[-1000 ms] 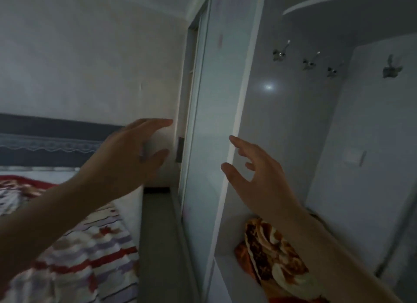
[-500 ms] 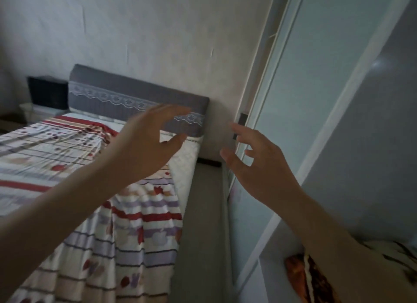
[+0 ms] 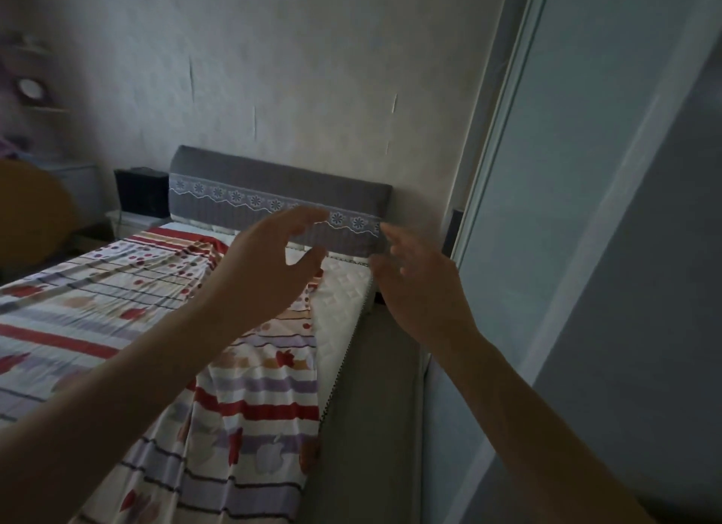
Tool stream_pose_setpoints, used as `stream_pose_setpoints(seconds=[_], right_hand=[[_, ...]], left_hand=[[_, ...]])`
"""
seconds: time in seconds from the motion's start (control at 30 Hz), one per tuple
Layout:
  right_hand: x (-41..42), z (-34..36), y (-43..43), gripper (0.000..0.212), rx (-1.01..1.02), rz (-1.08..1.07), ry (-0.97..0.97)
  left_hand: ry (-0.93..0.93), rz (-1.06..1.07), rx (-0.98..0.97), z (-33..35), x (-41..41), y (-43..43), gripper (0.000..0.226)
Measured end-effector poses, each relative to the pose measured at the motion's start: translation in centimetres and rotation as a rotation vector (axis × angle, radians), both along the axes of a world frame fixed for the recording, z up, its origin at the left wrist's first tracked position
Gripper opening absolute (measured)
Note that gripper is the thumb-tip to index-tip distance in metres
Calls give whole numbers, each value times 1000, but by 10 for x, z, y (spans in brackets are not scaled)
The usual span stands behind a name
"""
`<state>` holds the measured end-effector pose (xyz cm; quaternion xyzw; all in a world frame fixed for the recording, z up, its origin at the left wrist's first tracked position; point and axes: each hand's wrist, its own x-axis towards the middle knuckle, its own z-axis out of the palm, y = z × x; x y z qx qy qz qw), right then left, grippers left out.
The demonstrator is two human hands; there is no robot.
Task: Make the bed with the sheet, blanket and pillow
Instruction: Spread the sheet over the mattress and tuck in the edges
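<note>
Both hands are raised in the air, fingers spread and curled, holding nothing: the left hand (image 3: 265, 273) and right hand (image 3: 420, 285) are apart. Below and left of them the striped sheet (image 3: 117, 301) lies over the bed, leaving the white mattress (image 3: 344, 289) corner bare beneath the gap between them, the grey headboard (image 3: 273, 189) beyond

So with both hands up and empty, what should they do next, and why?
Probably reach down and pull the striped sheet over the bare mattress corner by the headboard. Both the left hand and right hand are open above it, holding nothing.
</note>
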<state>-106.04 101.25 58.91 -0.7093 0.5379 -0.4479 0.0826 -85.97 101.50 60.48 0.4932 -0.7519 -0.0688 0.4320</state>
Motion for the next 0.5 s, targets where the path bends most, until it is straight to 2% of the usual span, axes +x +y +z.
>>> stream_pose_setpoints(seconds=[0.17,0.3,0.5], right_hand=[[-36,-22,-40,49,15,39,-112],[-60,-29,-75,49,7,15,-143],[-89,-19,-150,44,-38,-72,-138]], left_hand=[[-47,-15,-18,4,-55,-33,49],[-89,-41,-25,4,-85,-79,51],[-60,-85,-53,1,-111,-163,50]])
